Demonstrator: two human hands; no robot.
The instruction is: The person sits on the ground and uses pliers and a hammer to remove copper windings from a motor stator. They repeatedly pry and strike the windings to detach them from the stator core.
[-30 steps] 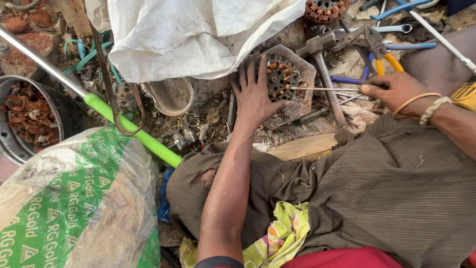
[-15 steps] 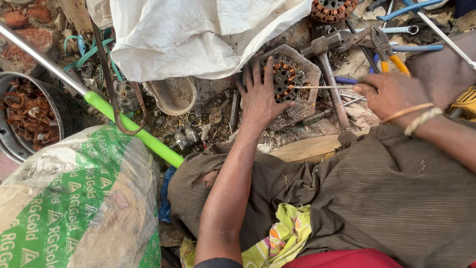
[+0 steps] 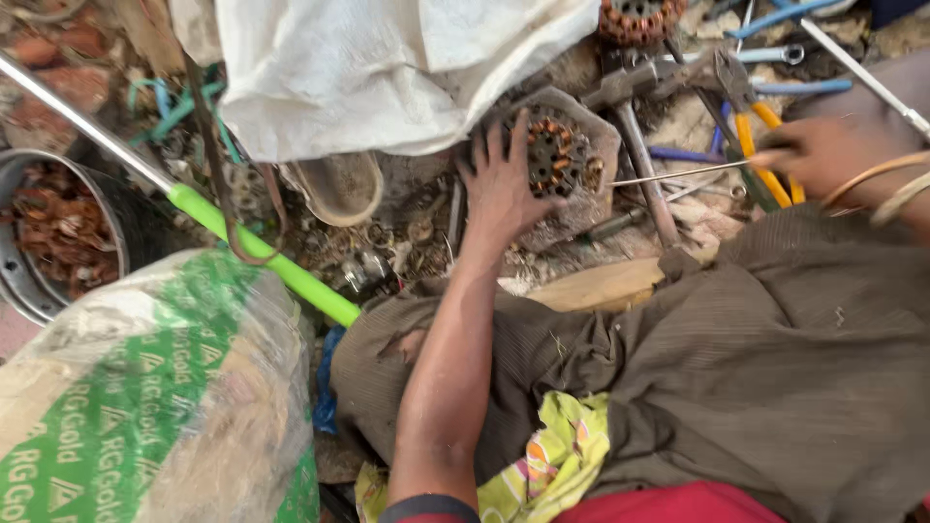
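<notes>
My left hand lies flat with spread fingers on a grey motor stator full of copper windings, pressing it down on the ground. My right hand, with bangles at the wrist, grips the end of a thin metal rod whose tip reaches into the stator's windings. Yellow-handled pliers lie just beside that hand. A hammer rests right of the stator.
A white sack lies above the stator. A green-handled metal pole slants across the left. A metal bowl of copper scrap sits far left, a green printed sack below it. Another stator and blue tools lie at top right.
My right hand has drawn back to the right with the thin rod. My left hand stays pressed on the stator.
</notes>
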